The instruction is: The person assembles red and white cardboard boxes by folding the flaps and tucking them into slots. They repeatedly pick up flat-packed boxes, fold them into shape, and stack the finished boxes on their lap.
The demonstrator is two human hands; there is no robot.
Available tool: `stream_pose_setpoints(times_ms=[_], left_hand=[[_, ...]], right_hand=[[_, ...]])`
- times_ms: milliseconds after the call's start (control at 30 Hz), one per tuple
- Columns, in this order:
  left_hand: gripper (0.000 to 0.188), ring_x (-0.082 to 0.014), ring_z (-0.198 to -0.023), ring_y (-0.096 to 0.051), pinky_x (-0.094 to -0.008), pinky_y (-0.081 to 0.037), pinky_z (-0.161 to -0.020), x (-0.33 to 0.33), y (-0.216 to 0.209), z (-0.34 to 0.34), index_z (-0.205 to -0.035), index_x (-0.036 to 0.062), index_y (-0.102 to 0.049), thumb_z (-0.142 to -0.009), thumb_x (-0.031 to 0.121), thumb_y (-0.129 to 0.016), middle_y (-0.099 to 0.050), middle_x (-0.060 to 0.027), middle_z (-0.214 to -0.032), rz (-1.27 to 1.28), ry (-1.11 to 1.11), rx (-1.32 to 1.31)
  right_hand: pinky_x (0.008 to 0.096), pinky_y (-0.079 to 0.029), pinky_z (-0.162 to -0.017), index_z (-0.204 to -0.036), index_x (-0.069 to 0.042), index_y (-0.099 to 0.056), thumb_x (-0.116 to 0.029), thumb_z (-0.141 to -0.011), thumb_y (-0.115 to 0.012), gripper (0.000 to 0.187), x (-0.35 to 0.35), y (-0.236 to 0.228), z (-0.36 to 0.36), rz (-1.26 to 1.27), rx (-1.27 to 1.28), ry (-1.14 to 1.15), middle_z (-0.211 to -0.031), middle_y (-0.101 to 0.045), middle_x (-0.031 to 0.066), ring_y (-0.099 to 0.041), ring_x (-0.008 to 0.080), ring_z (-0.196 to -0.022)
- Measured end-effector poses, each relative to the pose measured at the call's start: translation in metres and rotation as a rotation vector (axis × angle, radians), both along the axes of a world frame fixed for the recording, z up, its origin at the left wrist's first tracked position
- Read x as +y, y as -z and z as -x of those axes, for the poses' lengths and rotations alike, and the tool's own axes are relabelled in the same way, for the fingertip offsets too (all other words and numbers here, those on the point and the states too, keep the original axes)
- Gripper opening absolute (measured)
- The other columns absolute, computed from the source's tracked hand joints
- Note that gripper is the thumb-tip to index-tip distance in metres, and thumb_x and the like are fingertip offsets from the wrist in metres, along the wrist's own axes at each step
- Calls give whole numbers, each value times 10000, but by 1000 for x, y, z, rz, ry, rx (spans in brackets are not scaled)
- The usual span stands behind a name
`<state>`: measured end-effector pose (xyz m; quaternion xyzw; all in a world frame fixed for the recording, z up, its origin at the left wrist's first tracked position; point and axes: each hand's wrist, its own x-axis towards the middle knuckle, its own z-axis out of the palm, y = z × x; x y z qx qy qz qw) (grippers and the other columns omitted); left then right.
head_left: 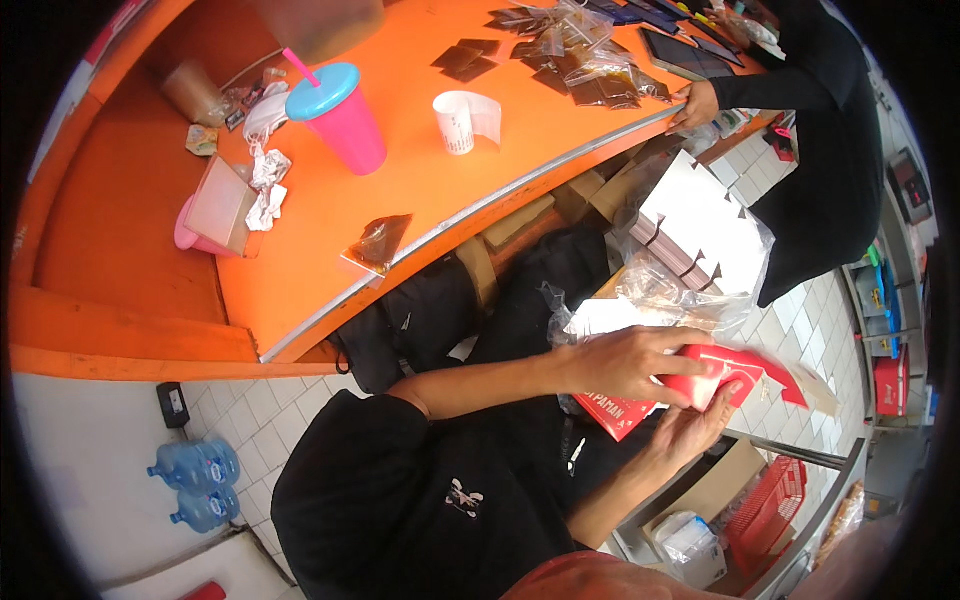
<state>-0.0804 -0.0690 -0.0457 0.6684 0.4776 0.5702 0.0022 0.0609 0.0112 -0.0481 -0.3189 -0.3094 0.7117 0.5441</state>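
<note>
Nearest: left hand (628, 362) is partly closed, fingers bent over one side of a small red box (740, 372). Right hand (702, 422) cups the same box from below, thumb pressed on its face; both hands have hold of it. Box sits in front of the torso, clear of the tabletop; a red flap (787, 378) sticks out, blurred.

Just under the hands: a red printed carton (612, 412). Beyond it, white card pieces (690, 205) in a clear plastic bag (757, 255).

Risks, as judged: uneven thumb pressure could crease the card; loosening either hand could let the flap spring out. A forearm bump could shift the carton.

Farther: tabletop (300, 265) with a brown sachet (384, 242) at its front edge; a sleeve brush could tip it off. Then a paper roll (456, 128), a pink tumbler (350, 130) and heaped sachets (600, 75), co-worker's hand (699, 104) near these.
</note>
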Motion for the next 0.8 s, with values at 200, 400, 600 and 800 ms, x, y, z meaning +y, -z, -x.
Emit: stream_pose_setpoints(times_ms=[200,400,600,800], left_hand=[[406,-367,-1149,-669,-397,-585,-921,-3,3,-11,-1119,39,-721,-811,281,-828,-586,-242,-1341,104,-27,56],[447,-337,-1176,-667,-377,-546,-973,-3,-12,-3,-1178,11,-685,-871,313,-802,-612,-241,-1355,202,177,-231],[514,-393,-1313,-566,-461,-477,-1078,1,3,-6,-1292,91,-656,-864,339,-794,-574,-192,-1410,5,197,136],[576,-368,-1301,-588,-443,-474,-1062,-1,-7,-20,-1418,21,-561,-938,289,-733,-589,-249,-1393,192,70,-231]], right_hand=[[294,-623,-728,-1183,-18,-619,-234,-1035,-622,262,-1,20,-11,30,86,-49,-1058,-712,134,-717,178,-884],[362,-611,-855,-1266,8,-572,-216,-1059,-570,305,-6,10,-10,96,236,-83,-1159,-685,157,-700,216,-1005],[343,-549,-925,-1335,-4,-531,-95,-986,-624,373,-14,-12,-10,107,74,-103,-1232,-650,126,-658,207,-1095],[351,-548,-981,-1367,-10,-522,60,-890,-703,515,-6,-6,-19,54,223,-313,-1259,-665,137,-669,202,-1135]])
